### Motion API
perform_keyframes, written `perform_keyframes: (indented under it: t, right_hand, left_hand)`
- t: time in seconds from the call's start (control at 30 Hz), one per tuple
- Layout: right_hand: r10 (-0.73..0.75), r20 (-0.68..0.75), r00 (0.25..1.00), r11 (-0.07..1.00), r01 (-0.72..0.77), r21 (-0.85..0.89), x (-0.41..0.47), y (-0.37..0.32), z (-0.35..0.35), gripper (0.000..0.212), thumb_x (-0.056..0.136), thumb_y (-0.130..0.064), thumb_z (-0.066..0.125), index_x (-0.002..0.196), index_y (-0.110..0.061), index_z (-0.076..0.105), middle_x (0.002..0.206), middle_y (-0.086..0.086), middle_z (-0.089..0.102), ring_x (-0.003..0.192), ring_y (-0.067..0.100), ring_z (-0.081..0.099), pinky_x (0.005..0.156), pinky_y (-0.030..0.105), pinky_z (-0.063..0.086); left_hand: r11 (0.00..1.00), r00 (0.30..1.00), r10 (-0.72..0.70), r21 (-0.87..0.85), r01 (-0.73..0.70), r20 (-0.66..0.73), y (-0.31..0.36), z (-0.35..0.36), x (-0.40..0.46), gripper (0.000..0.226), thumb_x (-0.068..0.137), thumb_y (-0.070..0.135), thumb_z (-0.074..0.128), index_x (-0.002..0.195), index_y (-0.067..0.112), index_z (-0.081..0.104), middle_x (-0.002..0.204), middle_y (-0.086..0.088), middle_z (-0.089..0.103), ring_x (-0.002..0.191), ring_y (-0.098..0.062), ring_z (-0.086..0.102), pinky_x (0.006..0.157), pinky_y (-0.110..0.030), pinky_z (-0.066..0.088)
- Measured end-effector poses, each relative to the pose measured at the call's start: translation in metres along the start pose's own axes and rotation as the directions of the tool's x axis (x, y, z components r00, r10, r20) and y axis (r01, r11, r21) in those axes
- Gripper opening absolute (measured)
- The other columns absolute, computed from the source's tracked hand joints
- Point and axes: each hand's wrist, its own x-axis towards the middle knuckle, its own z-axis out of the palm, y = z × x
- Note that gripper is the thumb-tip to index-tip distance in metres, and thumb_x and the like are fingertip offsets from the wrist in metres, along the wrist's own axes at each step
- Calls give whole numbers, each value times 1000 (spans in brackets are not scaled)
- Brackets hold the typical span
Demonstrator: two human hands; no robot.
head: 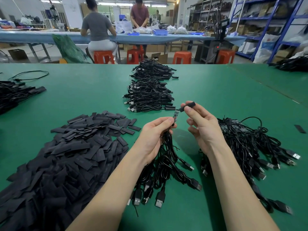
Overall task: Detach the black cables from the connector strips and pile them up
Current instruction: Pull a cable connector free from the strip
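Over the green worktop (216, 90), near edge, items noted left to right:

Far left edge: a heap of black cables with sleeved ends (15, 94), partly cut off by the frame.

Near-left corner: a large loose pile of flat black sleeves (66, 155), spreading toward the middle.

Middle, toward the far edge: sorted black cables (148, 92) stacked in a row of bundles, USB plugs pointing left.

Left hand (155, 137): raised above the near middle, fingers curled round a bunch of black cables (166, 164) whose USB plugs hang down to the worktop; thumb and forefinger pinch a small green circuit board (175, 115) at the top of the bunch.

Right hand (200, 125): just beside the left, not touching it; thumb and forefinger pinch a black sleeve (188, 105), its open end just beside the board tip.

Right of the hands: a tangled heap of black cables with boards attached (246, 139), plugs fanned toward the near-right corner.

Far right corner: another dark cable heap (291, 64).
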Motion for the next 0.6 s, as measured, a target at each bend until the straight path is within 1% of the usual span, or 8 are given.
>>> perform_keyframes:
  t: [0.13, 0.27, 0.37, 0.43, 0.5, 0.6]
  right_hand:
    - [17, 40, 999, 1000, -17, -12, -1, -1, -2, 13, 87, -22, 76, 93, -34, 80, 105, -9, 76, 60, 4, 42, 50, 12, 33]
    - [45, 51, 998, 999, -45, -15, 0, -4, -8, 14, 81, -24, 78, 93, -31, 80, 108, -8, 76, 57, 4, 41, 49, 13, 31]
    - [76, 116, 990, 997, -78, 13, -1, -6, -13, 18, 75, -26, 78, 92, -31, 81, 108, -6, 75, 54, 4, 39, 47, 13, 27]
    - [108, 165, 980, 993, -113, 20, -1, -8, -15, 19, 75, -26, 79, 93, -31, 81, 109, -6, 75, 53, 3, 39, 45, 12, 26]
    - [142, 222, 965, 989, -149, 12, -2, -9, -17, 20, 74, -26, 81, 93, -31, 81, 108, -4, 75, 51, 2, 39, 44, 12, 26]
    - [182, 273, 945, 983, -183, -22, -4, -11, -16, 24, 68, -30, 85, 92, -30, 80, 109, 0, 75, 51, 2, 39, 43, 11, 30]
  left_hand:
    - [1000, 999, -2, 21, 1, 34, 0, -1, -1, 17, 89, 15, 69, 78, 19, 81, 77, -1, 72, 64, -5, 60, 67, -15, 51]
    - [997, 995, -5, 72, -2, 96, 2, -3, 0, 17, 90, 14, 69, 79, 20, 81, 78, -1, 71, 65, -6, 59, 67, -15, 50]
    - [987, 985, -23, 158, -5, 173, 9, -7, -2, 7, 82, 22, 74, 81, 19, 80, 80, -2, 72, 67, -7, 59, 68, -15, 50]
    - [968, 977, -23, 249, -31, 210, 17, -10, -3, 12, 78, 28, 75, 85, 18, 79, 81, -2, 73, 68, -8, 60, 69, -16, 50]
    - [935, 971, -22, 349, -64, 237, 24, -14, -3, 14, 80, 30, 76, 89, 19, 79, 84, -2, 74, 72, -9, 61, 70, -16, 49]
    - [900, 960, -20, 423, -104, 278, 33, -19, -3, 8, 89, 24, 74, 93, 19, 79, 85, -1, 75, 73, -8, 63, 71, -14, 49]
